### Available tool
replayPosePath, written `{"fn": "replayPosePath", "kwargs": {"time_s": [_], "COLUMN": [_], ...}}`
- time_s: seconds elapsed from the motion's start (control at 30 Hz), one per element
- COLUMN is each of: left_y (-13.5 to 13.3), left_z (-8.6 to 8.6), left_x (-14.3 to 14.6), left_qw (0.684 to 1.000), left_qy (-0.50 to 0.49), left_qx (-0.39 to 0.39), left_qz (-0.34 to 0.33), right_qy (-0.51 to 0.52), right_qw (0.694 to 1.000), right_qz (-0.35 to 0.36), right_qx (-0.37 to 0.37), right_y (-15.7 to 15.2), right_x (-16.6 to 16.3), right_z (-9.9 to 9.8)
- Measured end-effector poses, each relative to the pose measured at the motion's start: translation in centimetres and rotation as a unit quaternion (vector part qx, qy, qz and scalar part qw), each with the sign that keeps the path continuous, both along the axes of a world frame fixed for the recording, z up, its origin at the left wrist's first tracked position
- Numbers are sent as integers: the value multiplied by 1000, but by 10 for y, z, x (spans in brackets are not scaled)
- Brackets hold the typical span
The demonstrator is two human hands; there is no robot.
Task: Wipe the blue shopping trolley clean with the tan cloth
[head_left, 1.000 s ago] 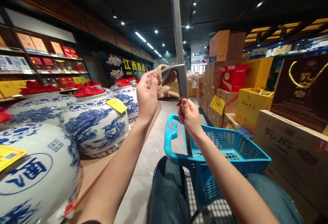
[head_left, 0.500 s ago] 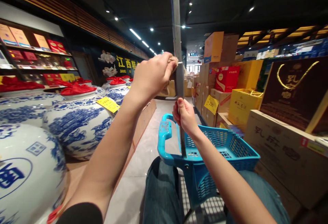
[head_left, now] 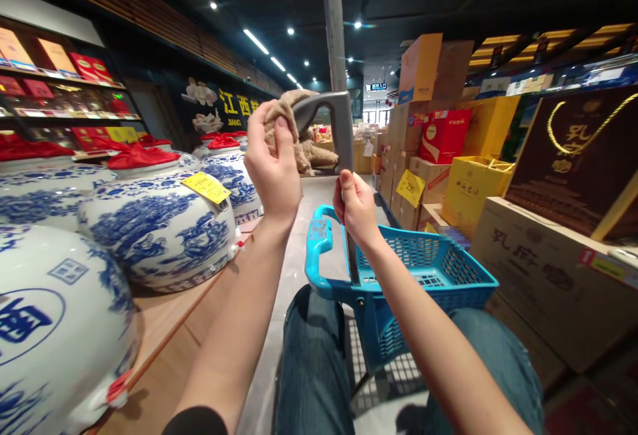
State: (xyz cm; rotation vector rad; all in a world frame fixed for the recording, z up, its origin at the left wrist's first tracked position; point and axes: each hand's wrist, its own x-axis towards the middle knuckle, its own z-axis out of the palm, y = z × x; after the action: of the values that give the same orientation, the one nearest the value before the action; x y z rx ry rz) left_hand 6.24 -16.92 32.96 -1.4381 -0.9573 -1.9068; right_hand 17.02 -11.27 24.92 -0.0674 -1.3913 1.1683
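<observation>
1. So, my left hand (head_left: 272, 173) is curled nearly closed on the cloth (head_left: 305, 155), thumb in front, far fingertips hidden. Cloth is wrapped over the handle (head_left: 345, 129), likely bunched for contact along the curve.
2. My right hand (head_left: 357, 209) is a tight fist round the pole (head_left: 353, 265), just below the handle, probably bracing it against the left's pressure.
3. Cloth's loose part shows in the handle's opening, above and left of my right fist.
4. Basket (head_left: 468, 294) sits below my right hand, pole standing at its rim.
</observation>
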Motion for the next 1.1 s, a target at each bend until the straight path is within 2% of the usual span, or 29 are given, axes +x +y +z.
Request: {"fn": "replayPosePath", "kwargs": {"time_s": [0.07,0.2,0.33,0.43,0.5,0.63,0.77,0.93,1.1], "left_y": [-2,-7,-12,-16,-21,-31,-29,-16,-10], "left_z": [-9,-12,-24,-34,-33,-15,-3,-20,-38], "left_x": [4,8,10,10,6,-9,-22,-25,-26], "left_qw": [998,975,952,942,941,952,959,952,938], "left_qy": [49,187,255,279,287,267,242,257,297], "left_qx": [-12,-80,-101,-124,-140,-142,-132,-139,-146], "left_qz": [46,89,137,138,110,46,62,95,101], "right_qy": [-2,6,5,2,-1,-2,7,6,7], "right_qw": [1000,1000,1000,1000,1000,1000,1000,1000,1000], "right_qz": [10,5,-1,-6,-9,0,14,4,-2], "right_qx": [-2,5,7,17,16,1,3,-7,2], "right_y": [2,3,2,1,1,1,1,4,13], "right_x": [0,0,2,3,4,4,3,1,-2], "right_z": [1,1,-1,-2,-1,-2,-3,-3,-5]}}
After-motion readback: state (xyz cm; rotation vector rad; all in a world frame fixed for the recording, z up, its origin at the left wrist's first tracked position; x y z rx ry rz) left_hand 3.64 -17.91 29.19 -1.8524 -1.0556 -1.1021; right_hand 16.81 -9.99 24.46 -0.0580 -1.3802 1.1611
